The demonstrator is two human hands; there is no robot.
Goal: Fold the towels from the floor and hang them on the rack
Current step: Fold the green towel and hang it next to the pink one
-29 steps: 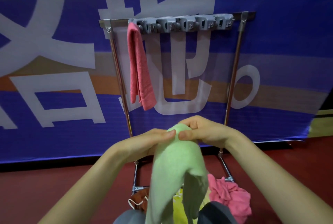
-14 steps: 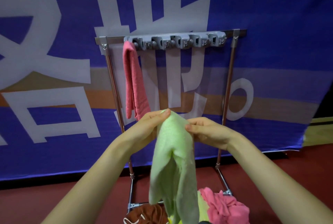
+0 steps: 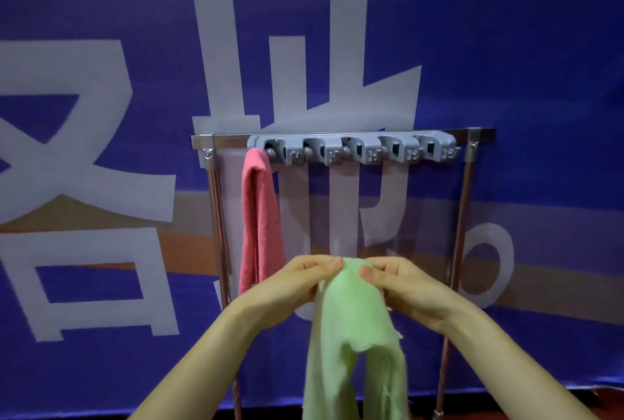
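The green towel (image 3: 354,318) is raised toward the rack (image 3: 337,134).
It is now held by left hand (image 3: 297,284) and right hand (image 3: 405,288) beside the pink towel (image 3: 260,217).

The rack (image 3: 341,136) stands straight ahead of you, in front of the banner (image 3: 101,81) that fills the whole background. Along its top bar runs the clip strip (image 3: 351,149), between the left post (image 3: 216,217) and the right post (image 3: 463,217). At the strip's left end the hung towel (image 3: 260,217) drapes down, just beside the left post. Nearer you, below the strip, your left hand (image 3: 290,288) and right hand (image 3: 408,288) meet side by side, pinching the top of the held towel (image 3: 354,335) between them. That towel drops from your fingers to the bottom edge of view. Your left hand sits in front of the hung towel's lower end.
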